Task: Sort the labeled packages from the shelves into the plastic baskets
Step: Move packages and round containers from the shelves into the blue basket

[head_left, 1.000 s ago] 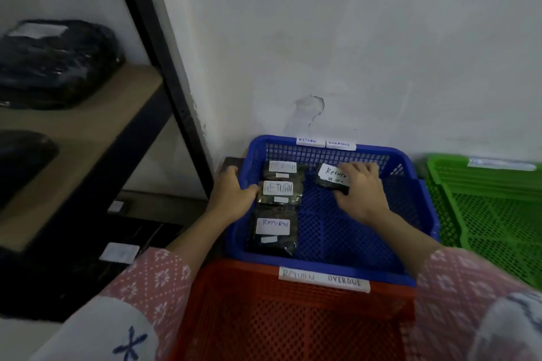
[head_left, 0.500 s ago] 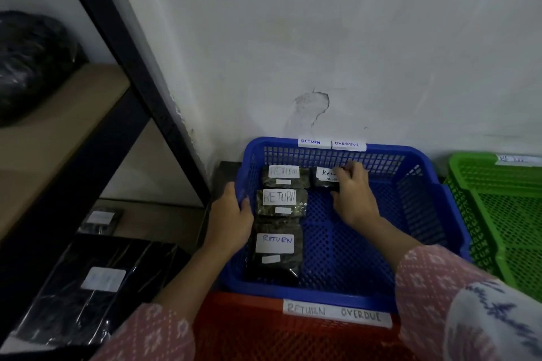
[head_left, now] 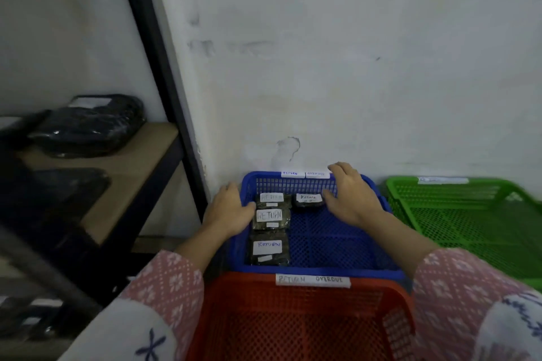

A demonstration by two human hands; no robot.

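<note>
A blue basket point(head_left: 331, 243) labeled "RETURN OVERDUE" stands against the wall. Three dark packages marked "RETURN" lie in a column along its left side: far point(head_left: 272, 199), middle point(head_left: 271, 218), near point(head_left: 268, 249). A fourth small package point(head_left: 308, 199) lies at the back. My left hand point(head_left: 227, 211) rests on the basket's left rim, thumb inside. My right hand point(head_left: 350, 195) hovers just right of the fourth package, fingers spread, holding nothing.
A red basket point(head_left: 296, 322) sits directly in front of me, a green basket point(head_left: 469, 214) at the right. The shelf unit point(head_left: 123, 167) at left holds black wrapped packages point(head_left: 88, 126), with a black upright post point(head_left: 158, 67) beside the wall.
My right hand has lifted off the fourth package and moved right and up, leaving it lying in the blue basket. The view has tilted upward.
</note>
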